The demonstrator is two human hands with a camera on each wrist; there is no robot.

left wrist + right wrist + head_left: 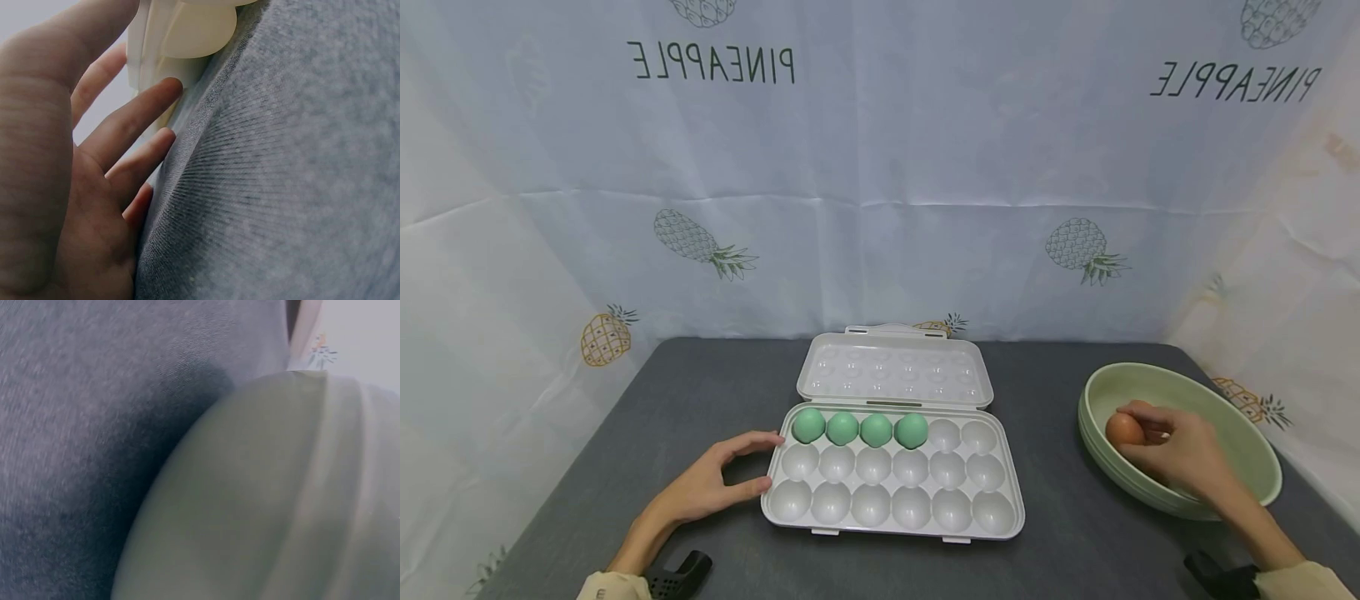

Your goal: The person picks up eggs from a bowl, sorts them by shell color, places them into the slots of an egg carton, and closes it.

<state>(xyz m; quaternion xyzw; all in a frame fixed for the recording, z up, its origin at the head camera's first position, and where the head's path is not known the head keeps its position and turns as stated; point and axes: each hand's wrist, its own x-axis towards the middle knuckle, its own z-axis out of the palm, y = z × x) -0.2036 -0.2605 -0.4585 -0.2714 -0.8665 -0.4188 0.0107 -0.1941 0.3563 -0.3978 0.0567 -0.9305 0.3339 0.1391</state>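
A white plastic egg box (887, 510) lies with its lid (895, 367) folded back. Several green eggs (876, 430) fill the left part of its far row; the other cups hold nothing. My left hand (703, 483) rests at the box's left edge, fingers and thumb spread and nearly straight. In the left wrist view those fingers (134, 119) lie beside the underside of the box. Over the pale green bowl (1232, 442) on the right, my right hand (1183, 450) pinches a brown egg (1124, 429) between thumb and fingers. Part of the bowl's inside is hidden by the hand.
A dark grey cloth (737, 550) covers the table. The green bowl looks stacked in another, near the right table edge. A white curtain (880, 267) printed with pineapples hangs behind and on both sides. The right wrist view shows mostly the bowl's outer wall (237, 500).
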